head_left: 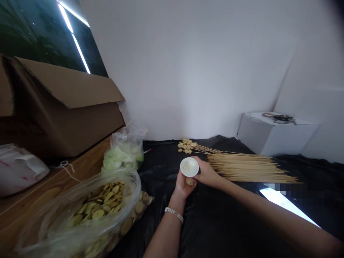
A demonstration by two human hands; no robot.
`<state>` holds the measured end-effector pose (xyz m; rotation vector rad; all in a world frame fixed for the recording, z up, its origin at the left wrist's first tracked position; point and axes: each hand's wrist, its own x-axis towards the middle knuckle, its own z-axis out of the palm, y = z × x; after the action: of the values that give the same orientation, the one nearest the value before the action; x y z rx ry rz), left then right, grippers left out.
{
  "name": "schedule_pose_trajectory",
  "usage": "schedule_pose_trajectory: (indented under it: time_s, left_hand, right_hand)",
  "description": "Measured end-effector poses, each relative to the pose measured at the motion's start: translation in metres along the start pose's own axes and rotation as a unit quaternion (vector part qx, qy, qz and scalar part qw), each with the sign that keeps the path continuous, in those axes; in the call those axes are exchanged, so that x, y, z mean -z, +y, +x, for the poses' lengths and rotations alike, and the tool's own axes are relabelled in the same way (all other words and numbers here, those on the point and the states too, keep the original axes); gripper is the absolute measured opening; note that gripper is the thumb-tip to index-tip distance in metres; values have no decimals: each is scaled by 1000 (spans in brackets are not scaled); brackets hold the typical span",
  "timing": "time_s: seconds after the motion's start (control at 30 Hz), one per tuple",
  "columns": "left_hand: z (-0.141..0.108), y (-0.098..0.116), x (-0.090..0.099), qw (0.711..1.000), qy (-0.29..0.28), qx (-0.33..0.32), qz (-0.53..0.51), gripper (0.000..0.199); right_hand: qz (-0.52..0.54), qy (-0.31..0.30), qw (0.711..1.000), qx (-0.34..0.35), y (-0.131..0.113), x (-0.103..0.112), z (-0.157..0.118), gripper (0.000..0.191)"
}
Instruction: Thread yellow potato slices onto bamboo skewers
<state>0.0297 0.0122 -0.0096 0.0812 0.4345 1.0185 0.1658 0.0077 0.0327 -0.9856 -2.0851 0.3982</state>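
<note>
A white cup [189,167], its round opening facing me, is held between my two hands over the black cover. My left hand [183,185], with a beaded bracelet at the wrist, is closed round the cup's lower left side. A pale slice [189,181] shows at its fingers. My right hand [206,172] grips the cup from the right. Behind them lie skewers with pale slices [187,145] on their ends. Bare wooden sticks [247,167] spread out to the right. An open plastic bag [134,179] of sliced pieces [107,200] stands at the left front.
A bag of pale green vegetable pieces [123,154] sits behind the slices. An open cardboard box [83,125] is at the far left, near a white bag [21,170]. A lit phone [287,204] lies right; a white box [274,132] stands behind.
</note>
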Motion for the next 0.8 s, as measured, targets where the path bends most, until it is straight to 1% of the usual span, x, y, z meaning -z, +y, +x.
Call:
schedule_pose_trajectory:
  time_s: [0.1,0.17,0.23,0.27,0.33,0.37,0.43,0.5,0.57,0.6,0.63,0.7,0.77,0.8]
  left_hand:
    - [1,-2,2,1000,20,-8,8,19]
    - [1,-3,4,1000,19,-13,1,22]
    - [1,-3,6,1000,1,-12,-15,26]
    - [1,-2,7,1000,-10,-10,-20,28]
    - [1,-2,8,999,-23,-6,-23,32]
    - [1,-3,9,999,-22,-3,-26,34]
    - [2,-3,10,999,-16,-3,-32,36]
    - [5,-5,10,999,0,1,-38,33]
    - [7,-8,10,999,20,3,-44,26]
    - [9,-9,10,999,26,5,-44,24]
    - [9,-10,9,999,23,-2,-35,27]
    - [10,-13,7,1000,-10,-10,-12,34]
    - [9,-14,5,999,-40,-13,7,39]
    - [8,-14,4,999,-45,-17,14,40]
  right_hand:
    - [-15,-17,1000,3,-6,-6,7,59]
    - [-11,-13,1000,18,-5,-10,23,62]
    - [-20,7,999,34,-1,-15,51,65]
    - [-41,16,998,37,1,-18,68,67]
    - [-115,18,993,36,5,-28,107,65]
    - [-158,4,987,39,6,-35,127,62]
    - [-240,-33,967,75,6,-54,166,58]
    - [-312,-69,939,126,2,-79,201,51]
    - [-319,-85,931,158,-2,-109,229,42]
    - [-317,-92,928,174,-4,-124,240,39]
    - [-312,-103,925,192,-5,-138,249,35]
    - [-301,-134,917,225,-4,-162,262,26]
    - [-291,-157,911,247,0,-179,271,23]
    - [-287,-160,910,252,2,-185,275,24]
